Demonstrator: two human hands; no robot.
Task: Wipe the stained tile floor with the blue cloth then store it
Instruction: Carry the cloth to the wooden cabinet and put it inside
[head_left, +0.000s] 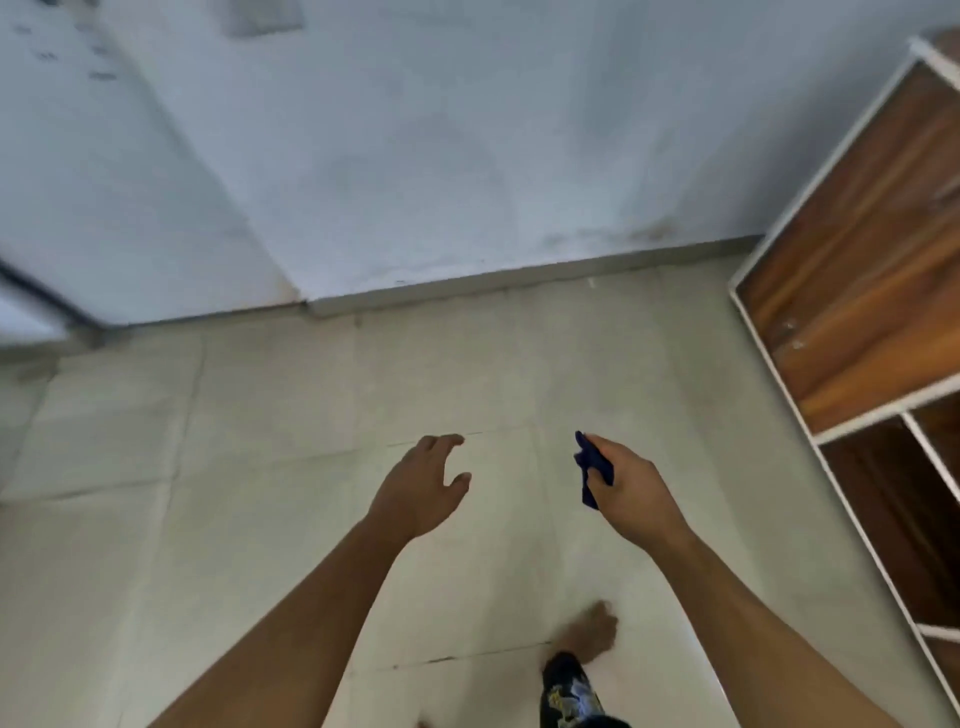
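The blue cloth (592, 470) is bunched in the right hand (626, 480), high above the tile floor (270, 467) and not touching it. A short end of it hangs down below the fingers. The person stands upright, with one bare foot (592, 631) on the tiles below the hands, so no wiping happens at this moment.

How far the task is, I can judge only partly. The tiles in front look pale and quite even. I see only thin dark marks along the joints between tiles near the foot, and I cannot tell if these are stains or just the joints. If the wiping is already done, the storing is what remains. The wooden shelf unit (857, 270) with white edges stands close on the right side, and it seems a possible place for the cloth, but this is only my guess.

The right hand is closed around the cloth, with fingers curled over it. The left hand (421, 486) is open, fingers spread and a little bent. It holds nothing and touches nothing, in the air beside the right hand. Behind them is the pale wall (467, 156).
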